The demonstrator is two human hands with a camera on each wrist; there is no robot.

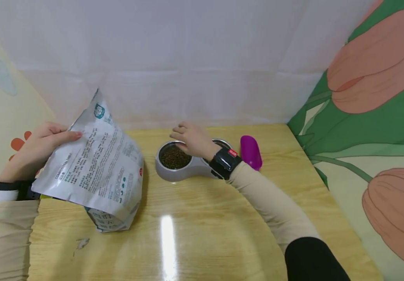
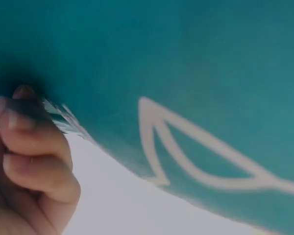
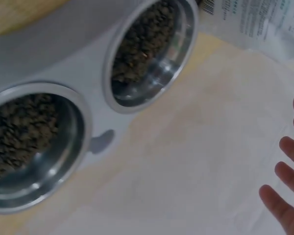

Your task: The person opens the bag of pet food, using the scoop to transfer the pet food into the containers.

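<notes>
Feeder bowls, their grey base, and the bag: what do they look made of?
Bowls: shiny metal, probably stainless steel, judging by the mirror-like glints. Grey base: seemingly smooth matte plastic. Bag: glossy printed film, plastic or foil laminate, creased and crinkled where the left hand grips it.

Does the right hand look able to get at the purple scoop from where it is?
Probably yes. The right hand is over the double bowl, and the purple scoop lies just beside that bowl with nothing between.
</notes>
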